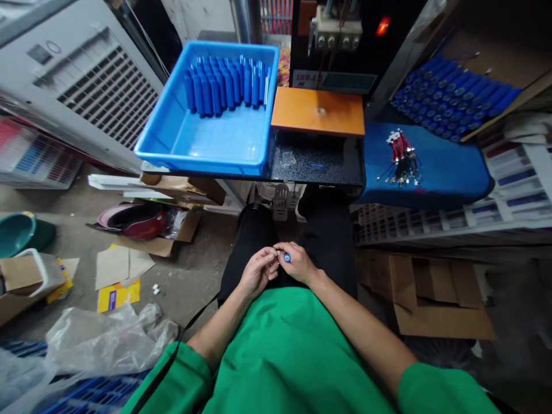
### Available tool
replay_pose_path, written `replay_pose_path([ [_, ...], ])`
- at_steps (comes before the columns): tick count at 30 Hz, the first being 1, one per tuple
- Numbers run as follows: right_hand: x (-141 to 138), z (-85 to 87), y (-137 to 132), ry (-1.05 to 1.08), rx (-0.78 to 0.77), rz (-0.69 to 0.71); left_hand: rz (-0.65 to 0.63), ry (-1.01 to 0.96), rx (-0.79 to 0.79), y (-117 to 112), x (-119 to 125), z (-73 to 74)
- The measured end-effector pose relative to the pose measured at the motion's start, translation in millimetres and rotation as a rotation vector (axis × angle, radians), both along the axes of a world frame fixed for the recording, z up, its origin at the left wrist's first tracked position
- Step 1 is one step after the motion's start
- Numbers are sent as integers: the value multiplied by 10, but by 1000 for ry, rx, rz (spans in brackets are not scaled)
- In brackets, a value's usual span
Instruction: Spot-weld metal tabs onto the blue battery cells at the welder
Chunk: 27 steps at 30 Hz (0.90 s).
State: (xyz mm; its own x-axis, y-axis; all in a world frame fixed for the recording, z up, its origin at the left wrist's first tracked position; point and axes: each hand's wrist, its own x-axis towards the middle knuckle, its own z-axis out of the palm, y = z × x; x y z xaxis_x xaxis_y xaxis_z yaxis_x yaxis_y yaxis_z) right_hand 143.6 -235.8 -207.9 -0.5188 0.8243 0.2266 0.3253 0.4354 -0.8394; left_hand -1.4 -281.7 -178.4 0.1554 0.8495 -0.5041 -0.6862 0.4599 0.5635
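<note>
Over my lap, both hands are close together with their fingertips meeting. My right hand (299,264) is closed around a blue cylindrical battery cell (287,258), whose round end shows between the fingers. In a pinch beside that cell, my left hand (260,271) has its fingers curled; whatever sits between them is too small to make out. Upright blue battery cells stand grouped at the back of a blue plastic tray (202,159). To the right, a bundle of red and black wire leads (401,152) with white connectors lies on a blue-covered surface (457,172).
Beyond my knees stands a black machine (334,80) with an orange platform (317,109) over a dark speckled tabletop (317,164). More blue cells lie stacked in a cardboard box (509,109) at right. Crumpled plastic (107,333) and an opened carton (444,313) are on the floor.
</note>
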Motion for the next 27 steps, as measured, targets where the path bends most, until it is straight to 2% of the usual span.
replay_pose_path([
  [12, -44, -10, 1, -27, -72, 2, 83, -26, -29, 4, 26, 24],
  [17, -74, -29, -4, 14, -167, -32, 136, -11, -57, -9, 8, 11],
  [23, -123, -13, 15, 136, -409, -66, 215, -10, -44, -50, -28, 58],
  [27, -140, 41, 40, 292, -772, 30, 278, 4, -52, -72, -57, 117],
])
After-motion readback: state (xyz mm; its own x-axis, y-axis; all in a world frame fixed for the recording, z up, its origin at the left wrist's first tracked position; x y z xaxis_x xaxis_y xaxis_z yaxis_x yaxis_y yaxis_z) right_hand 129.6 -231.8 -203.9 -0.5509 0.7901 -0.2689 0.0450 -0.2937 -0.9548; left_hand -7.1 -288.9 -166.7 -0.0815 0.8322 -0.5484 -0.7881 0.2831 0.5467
